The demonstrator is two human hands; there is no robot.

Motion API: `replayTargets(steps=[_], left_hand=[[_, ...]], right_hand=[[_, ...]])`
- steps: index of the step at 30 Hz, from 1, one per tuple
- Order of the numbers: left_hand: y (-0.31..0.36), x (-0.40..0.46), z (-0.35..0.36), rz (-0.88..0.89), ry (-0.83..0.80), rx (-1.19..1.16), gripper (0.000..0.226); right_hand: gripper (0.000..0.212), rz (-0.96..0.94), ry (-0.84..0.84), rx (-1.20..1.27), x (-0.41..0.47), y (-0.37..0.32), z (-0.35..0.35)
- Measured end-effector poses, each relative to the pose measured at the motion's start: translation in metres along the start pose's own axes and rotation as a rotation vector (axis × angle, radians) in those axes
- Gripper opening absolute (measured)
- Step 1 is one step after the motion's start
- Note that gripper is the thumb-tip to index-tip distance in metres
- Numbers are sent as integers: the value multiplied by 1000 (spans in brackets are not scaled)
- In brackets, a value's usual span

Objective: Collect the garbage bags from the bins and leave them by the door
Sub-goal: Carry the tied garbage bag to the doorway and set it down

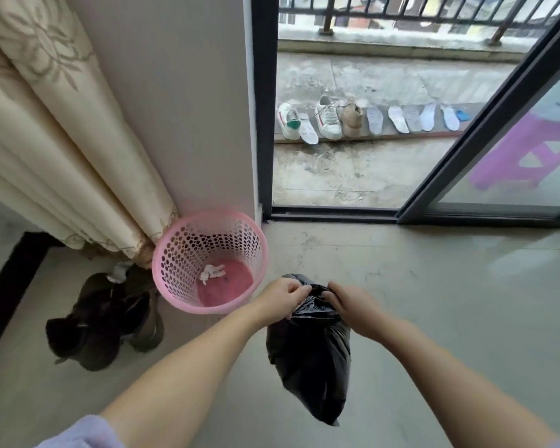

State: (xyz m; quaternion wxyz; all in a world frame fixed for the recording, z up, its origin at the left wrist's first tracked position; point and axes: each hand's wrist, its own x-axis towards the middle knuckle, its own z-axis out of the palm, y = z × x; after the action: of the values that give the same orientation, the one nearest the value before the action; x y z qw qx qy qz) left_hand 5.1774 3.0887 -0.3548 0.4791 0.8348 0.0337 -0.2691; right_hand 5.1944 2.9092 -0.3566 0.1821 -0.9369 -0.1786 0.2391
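Both hands meet at the gathered neck of the garbage bag [311, 360]: the left hand [280, 300] pinches it from the left, the right hand [353, 307] from the right, and the bag hangs below the grip. Left of the grip and just beyond it stands the bin [172, 286], a crumpled tissue [211, 272] in it. Further left lie boots [107, 318]. Beyond the grip, the open sliding door [485, 130].

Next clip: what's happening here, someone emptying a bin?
A person holds a black garbage bag up off the floor, left hand and right hand both gripping its gathered neck. Beside it the pink perforated bin stands unlined, with one crumpled tissue inside. The sliding balcony door ahead is open.
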Motion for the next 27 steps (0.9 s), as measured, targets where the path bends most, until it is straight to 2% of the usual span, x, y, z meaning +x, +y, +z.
replayTargets(steps=[9, 16, 21, 27], left_hand=[[174, -122, -73, 74, -5, 139, 38], [273, -189, -109, 202, -21, 423, 28], [318, -206, -119, 254, -54, 611, 29], [344, -222, -125, 375, -143, 817, 22]], right_hand=[[22, -25, -54, 32, -107, -92, -175], [21, -81, -82, -76, -181, -141, -284], [19, -52, -33, -175, -202, -148, -319], [19, 0, 62, -193, -234, -162, -325]])
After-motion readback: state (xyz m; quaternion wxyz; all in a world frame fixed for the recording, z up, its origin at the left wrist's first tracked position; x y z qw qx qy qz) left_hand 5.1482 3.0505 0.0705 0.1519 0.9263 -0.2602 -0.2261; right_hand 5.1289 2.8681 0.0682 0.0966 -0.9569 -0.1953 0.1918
